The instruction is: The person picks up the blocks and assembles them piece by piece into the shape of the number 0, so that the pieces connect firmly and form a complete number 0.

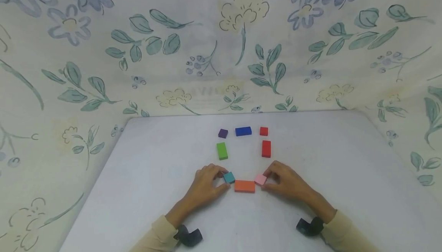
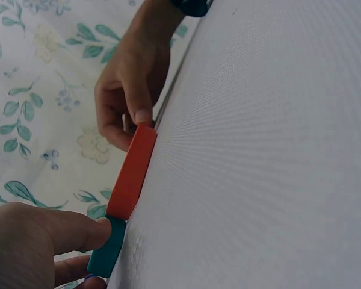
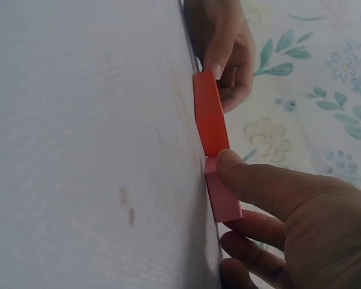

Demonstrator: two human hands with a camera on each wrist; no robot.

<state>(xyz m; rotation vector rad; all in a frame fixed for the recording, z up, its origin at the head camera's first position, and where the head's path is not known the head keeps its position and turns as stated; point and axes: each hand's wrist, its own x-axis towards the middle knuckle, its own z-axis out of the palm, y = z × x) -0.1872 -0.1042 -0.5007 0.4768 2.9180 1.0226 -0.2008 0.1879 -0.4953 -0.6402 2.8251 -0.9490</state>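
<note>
My left hand (image 1: 206, 185) pinches the teal block (image 1: 229, 177); my right hand (image 1: 288, 183) pinches the pink block (image 1: 260, 179). Between them on the table (image 1: 165, 148) lies the orange block (image 1: 244, 186), long axis running left to right, neither hand clearly nearer.

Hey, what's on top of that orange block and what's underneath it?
Nothing rests on the orange block; its top face shows. It sits on the white tabletop, whose covered patch can't be seen.
</note>
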